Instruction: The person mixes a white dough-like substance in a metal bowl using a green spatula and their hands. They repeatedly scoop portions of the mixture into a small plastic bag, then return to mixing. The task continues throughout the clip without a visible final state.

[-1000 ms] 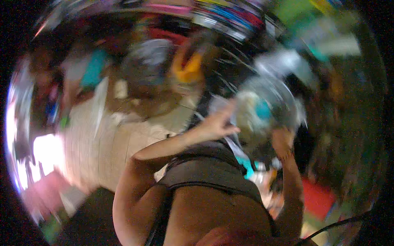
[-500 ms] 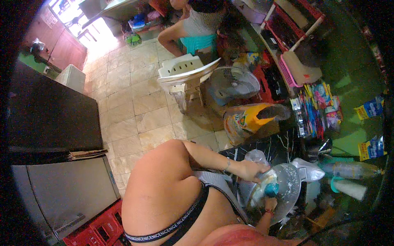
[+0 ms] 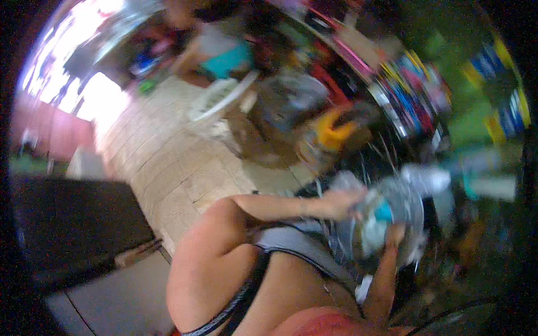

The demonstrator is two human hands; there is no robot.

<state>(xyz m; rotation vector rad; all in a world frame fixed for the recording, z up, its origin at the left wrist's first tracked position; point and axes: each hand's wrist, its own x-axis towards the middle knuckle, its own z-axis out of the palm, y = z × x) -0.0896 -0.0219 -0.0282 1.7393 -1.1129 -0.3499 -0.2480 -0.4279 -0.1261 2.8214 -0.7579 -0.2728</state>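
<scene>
Blurry view here, centre right of frame: my left hand [image 3: 342, 203] lies across the top of the round wire fan guard [image 3: 403, 215] with the teal hub [image 3: 383, 211], while my right hand [image 3: 394, 234] grips it from below; whether the fingers close I cannot tell. I judge the handling mid-way, the guard not set down. Clutter [image 3: 414, 101] crowds the right edge; the tiled floor [image 3: 168, 162] at left offers room.

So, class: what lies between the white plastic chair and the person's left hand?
In the head view, tan floor tiles and a yellow-and-brown thing, too blurred to name, lie between the white plastic chair and the left hand.
</scene>
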